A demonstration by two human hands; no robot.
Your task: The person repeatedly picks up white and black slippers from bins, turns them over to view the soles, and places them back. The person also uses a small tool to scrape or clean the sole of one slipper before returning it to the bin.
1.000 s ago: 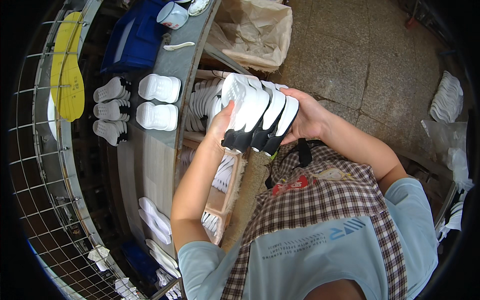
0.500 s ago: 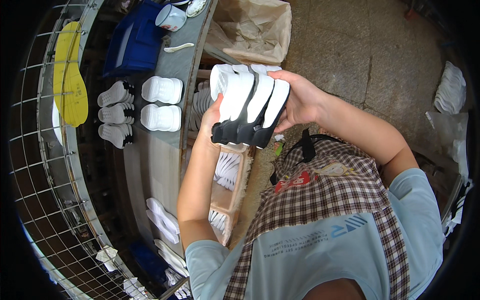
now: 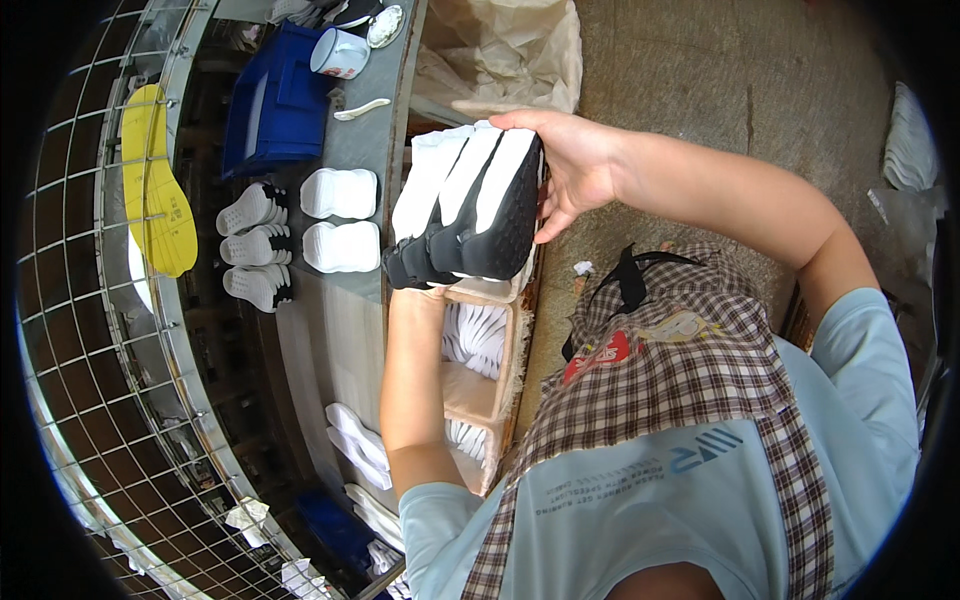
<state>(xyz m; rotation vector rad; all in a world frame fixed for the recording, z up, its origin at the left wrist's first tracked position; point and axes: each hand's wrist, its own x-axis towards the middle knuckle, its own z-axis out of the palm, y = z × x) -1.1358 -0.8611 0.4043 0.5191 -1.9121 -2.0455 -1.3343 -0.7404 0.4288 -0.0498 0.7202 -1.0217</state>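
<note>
A stack of white-and-black shoe soles (image 3: pixel 470 195) is held between my two hands, in front of the bench edge. My right hand (image 3: pixel 575 165) grips its right end, thumb along the top and fingers spread down the side. The stack hides most of my left hand (image 3: pixel 428 297), which bears it from below and behind on the left. The black underside of the rightmost sole faces my right palm. Just left of the stack, two white soles (image 3: pixel 341 246) lie on the grey bench (image 3: pixel 355 150).
White-and-black soles (image 3: pixel 258 247) sit in small groups beyond the bench. Behind them are a blue bin (image 3: pixel 262 120), a mug (image 3: pixel 340 53) and a spoon (image 3: pixel 361 109). A yellow insole (image 3: pixel 155 190) hangs at the wire mesh. Lined boxes (image 3: pixel 470 392) below hold white pieces.
The stack has moved left toward the bench and turned, showing more black underside. My left thumb has gone out of sight behind it. My right hand has shifted left with the stack.
</note>
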